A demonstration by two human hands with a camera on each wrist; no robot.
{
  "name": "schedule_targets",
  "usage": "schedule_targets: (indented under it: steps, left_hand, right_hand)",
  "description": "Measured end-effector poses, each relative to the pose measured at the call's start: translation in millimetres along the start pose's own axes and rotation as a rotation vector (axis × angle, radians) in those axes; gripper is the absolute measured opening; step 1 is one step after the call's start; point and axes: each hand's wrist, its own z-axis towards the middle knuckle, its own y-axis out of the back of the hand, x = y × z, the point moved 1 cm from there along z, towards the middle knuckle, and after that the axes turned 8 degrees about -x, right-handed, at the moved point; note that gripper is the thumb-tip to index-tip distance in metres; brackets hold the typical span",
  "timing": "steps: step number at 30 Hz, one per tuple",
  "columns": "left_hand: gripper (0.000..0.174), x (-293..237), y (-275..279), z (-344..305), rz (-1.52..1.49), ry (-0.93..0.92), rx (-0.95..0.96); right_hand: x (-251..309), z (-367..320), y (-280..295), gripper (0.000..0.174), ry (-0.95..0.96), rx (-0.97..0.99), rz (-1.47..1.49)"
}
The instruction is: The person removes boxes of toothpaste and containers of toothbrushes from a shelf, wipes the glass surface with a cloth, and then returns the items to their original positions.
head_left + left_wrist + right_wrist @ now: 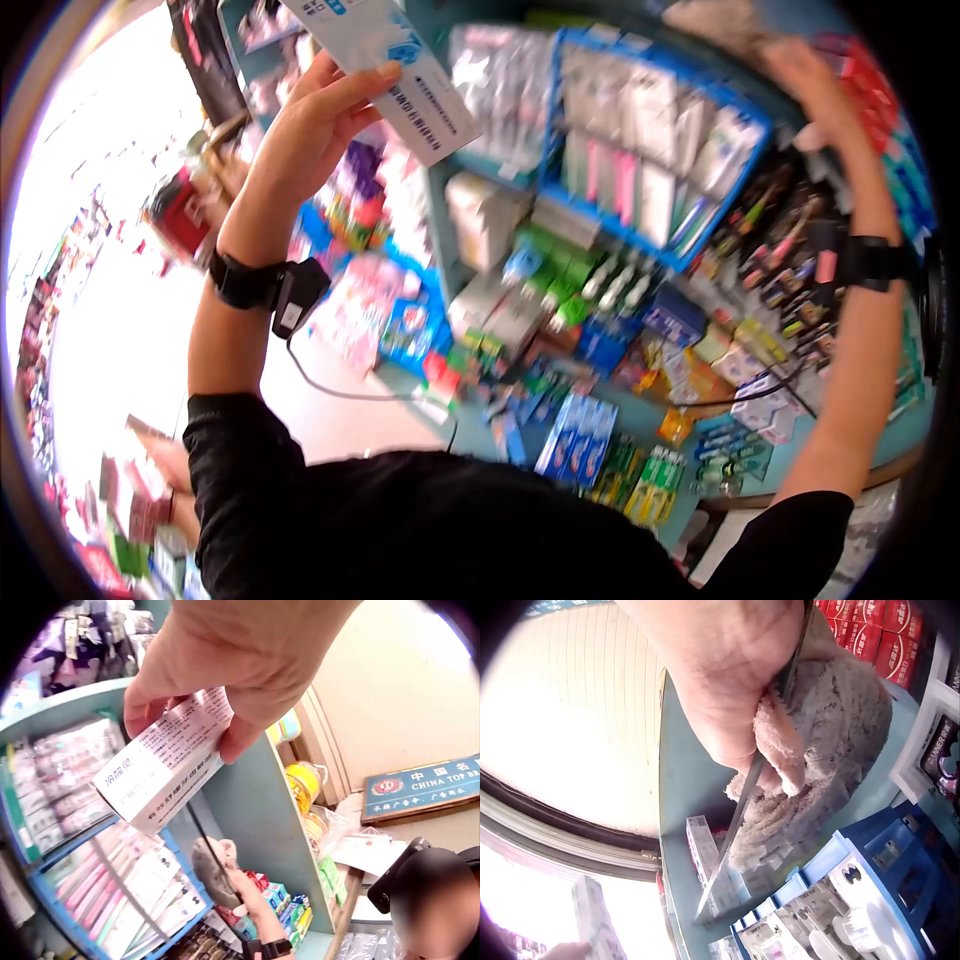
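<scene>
My left hand (315,120) is raised at the upper left and grips a white toothpaste box (415,95) with blue print. In the left wrist view, thumb and fingers pinch that box (157,769) from opposite sides, its printed end tilted downward. My right hand (727,682) reaches to the upper right onto a shelf and holds a fluffy grey-brown cloth (840,727), a fold of it coming out beside the thumb. A thin grey strip (731,840) crosses in front of the fingers, partly hiding them.
Beside the cloth stands a blue rack (553,120) of packaged toothbrushes. Red boxes (862,645) are stacked behind the cloth, and a narrow white box (703,851) stands on the shelf (676,765). Packed goods such as blue boxes (578,440) cover the lower counter.
</scene>
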Motion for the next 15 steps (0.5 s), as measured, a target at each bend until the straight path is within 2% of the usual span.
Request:
schedule_targets:
  steps: [2,3,4,6,7,9,10,13,14,15]
  left_hand:
    - [0.043,31.8,19.6,-38.3,0.080,0.122,-0.044]
    - [0.041,50.7,35.8,-55.4,0.141,0.157,0.003]
    - [0.039,69.2,46.9,-73.8,0.159,0.222,-0.010]
    - [0.037,97.8,60.8,-111.4,0.164,0.339,-0.054]
    - [0.042,117.4,68.4,-130.4,0.135,0.367,-0.071]
    - [0.048,154.5,80.6,-163.7,0.068,0.500,-0.162]
    - [0.045,171.4,84.8,-181.5,0.053,0.528,-0.213]
    - [0.042,228.9,104.1,-230.0,0.111,0.622,-0.307]
    - [0.052,259.2,115.7,-251.0,0.113,0.654,-0.332]
    - [0.052,273.4,117.6,-267.2,0.073,0.676,-0.313]
  right_hand:
    - [10.2,4.6,-3.3,0.049,-0.067,0.009,0.136]
    - [51.1,-11.5,0.4,0.036,-0.160,-0.039,0.146]
    - [73.8,-28.2,-0.4,0.036,-0.084,-0.029,0.067]
    - [69.1,-13.7,9.3,0.040,-0.045,0.095,0.091]
    - [28.9,8.9,8.1,0.041,0.104,0.047,0.091]
    - [56.5,-6.6,-3.6,0.043,-0.016,-0.014,0.125]
    - [69.3,-15.5,-5.8,0.044,-0.075,-0.049,0.137]
    - [66.1,-13.3,0.9,0.044,-0.086,-0.011,0.069]
    - [84.9,-25.5,-7.6,0.045,-0.114,-0.069,0.054]
    - [83.6,-26.1,-7.1,0.045,-0.103,-0.057,0.063]
